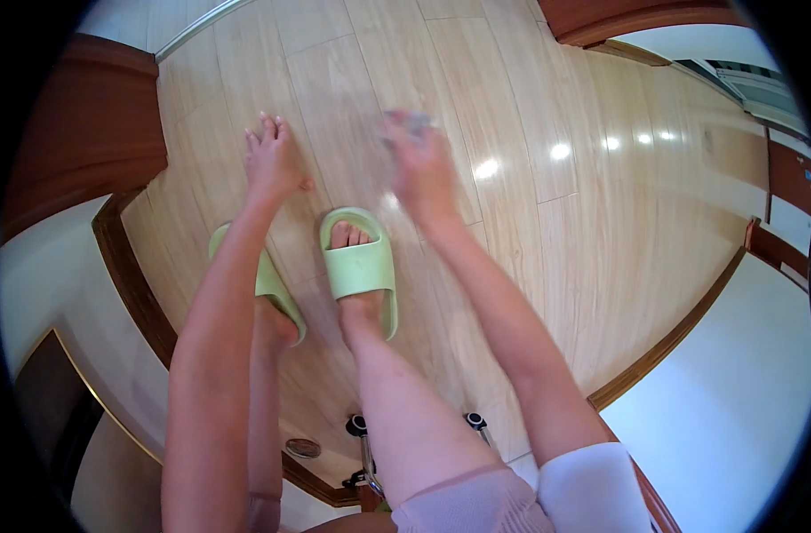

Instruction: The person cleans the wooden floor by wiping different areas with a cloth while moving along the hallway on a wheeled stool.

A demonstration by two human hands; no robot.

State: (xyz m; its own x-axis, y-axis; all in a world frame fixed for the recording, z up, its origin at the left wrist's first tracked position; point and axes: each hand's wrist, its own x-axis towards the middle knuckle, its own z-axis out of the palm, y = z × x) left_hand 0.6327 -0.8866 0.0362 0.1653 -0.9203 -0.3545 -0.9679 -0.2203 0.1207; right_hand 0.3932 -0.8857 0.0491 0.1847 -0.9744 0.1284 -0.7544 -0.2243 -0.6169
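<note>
My left hand [272, 162] reaches out over the wooden floor with its fingers apart, holding nothing. My right hand [425, 178] is smeared by motion. At its fingertips is a small greyish, crumpled thing [410, 126], perhaps a cloth, too blurred to name for certain. A light green slipper [361, 266] on my foot stands between my two forearms. The other green slipper [270, 280] is partly hidden behind my left forearm.
Pale wood-plank floor [530, 266] spreads around me, with bright light reflections. Dark reddish-brown door frames [99, 124] stand at the left and upper right. White walls [725, 382] with brown skirting edge the floor. Chrome legs [367, 449] with black wheels and a round floor drain [303, 448] lie near my legs.
</note>
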